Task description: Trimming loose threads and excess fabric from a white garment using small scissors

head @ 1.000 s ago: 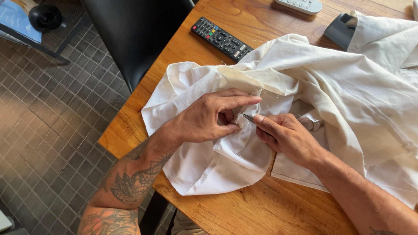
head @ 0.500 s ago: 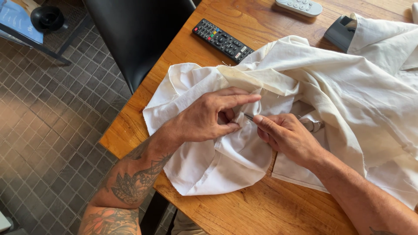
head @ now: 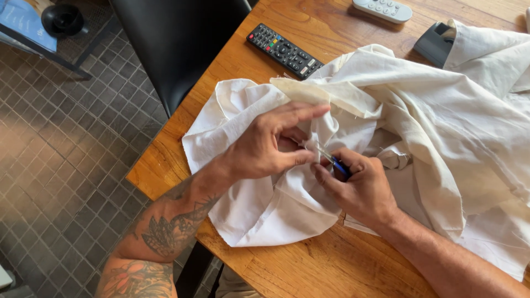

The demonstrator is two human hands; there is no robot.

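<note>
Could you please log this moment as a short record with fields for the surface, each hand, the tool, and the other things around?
surface: wooden table
main item: cream cloth, crumpled and spread over the table
left hand: pinches a fold of the cloth, index finger stretched out
right hand: grips a small blue-handled tool, its metal tip at the pinched fold
nearby: black remote and grey remote beyond the cloth; dark grey object partly under the cloth
off table: black chair, tiled floor
</note>
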